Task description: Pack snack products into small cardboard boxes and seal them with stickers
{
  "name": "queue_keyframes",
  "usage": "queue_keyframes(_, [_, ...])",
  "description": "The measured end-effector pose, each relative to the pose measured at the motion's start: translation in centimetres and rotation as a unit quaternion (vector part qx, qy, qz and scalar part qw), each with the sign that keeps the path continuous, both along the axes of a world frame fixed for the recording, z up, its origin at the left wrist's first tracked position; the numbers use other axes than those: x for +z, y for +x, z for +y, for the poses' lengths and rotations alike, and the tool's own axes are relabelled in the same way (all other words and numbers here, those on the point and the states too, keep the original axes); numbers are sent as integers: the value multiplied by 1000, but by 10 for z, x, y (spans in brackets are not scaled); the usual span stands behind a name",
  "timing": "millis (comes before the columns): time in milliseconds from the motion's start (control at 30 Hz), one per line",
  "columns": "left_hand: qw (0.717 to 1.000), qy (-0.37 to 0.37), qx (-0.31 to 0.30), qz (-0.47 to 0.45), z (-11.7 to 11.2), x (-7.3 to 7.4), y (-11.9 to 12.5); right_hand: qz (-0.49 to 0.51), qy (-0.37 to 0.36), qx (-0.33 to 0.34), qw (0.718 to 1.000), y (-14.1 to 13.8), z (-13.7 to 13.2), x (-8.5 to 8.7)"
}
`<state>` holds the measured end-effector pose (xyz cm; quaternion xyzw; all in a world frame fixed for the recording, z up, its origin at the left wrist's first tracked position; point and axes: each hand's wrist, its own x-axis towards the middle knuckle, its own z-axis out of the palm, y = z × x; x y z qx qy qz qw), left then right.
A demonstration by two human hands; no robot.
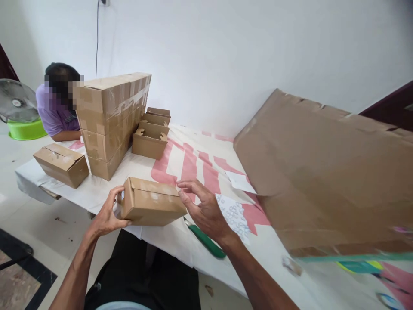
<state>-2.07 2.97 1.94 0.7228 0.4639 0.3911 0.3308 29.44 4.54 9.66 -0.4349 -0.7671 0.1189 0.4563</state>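
Observation:
A small closed cardboard box (pixel 151 201) lies at the table's near edge, taped on top. My left hand (pixel 108 214) grips its left end, thumb and fingers curled around the short side. My right hand (pixel 203 209) rests against the box's right end, fingers spread and partly over the top edge. A green-handled cutter (pixel 204 239) lies on the table just under my right wrist.
A tall stack of sealed cartons (pixel 111 118) stands at the back left with open small boxes (pixel 151 140) beside it and one closed box (pixel 61 163) near the left edge. A large flat cardboard sheet (pixel 325 176) leans at right. A person in purple (pixel 56 114) sits behind; a fan (pixel 16 101) stands at far left.

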Motion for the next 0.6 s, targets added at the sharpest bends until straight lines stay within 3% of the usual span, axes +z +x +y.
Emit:
queue_keyframes(100, [998,-28,22,-52,2,-17,-7,31,-62,-34,997,11,-4,-31])
queue_keyframes(233, [996,-30,18,-85,5,-24,-7,82,-128,-85,985,23,-12,-60])
queue_keyframes(433, [988,-67,17,-137,15,-22,-19,164,-210,-85,960,21,-30,-77])
queue_keyframes(600, [963,-116,70,-233,24,-29,-46,215,-157,-16,964,-11,-56,-84])
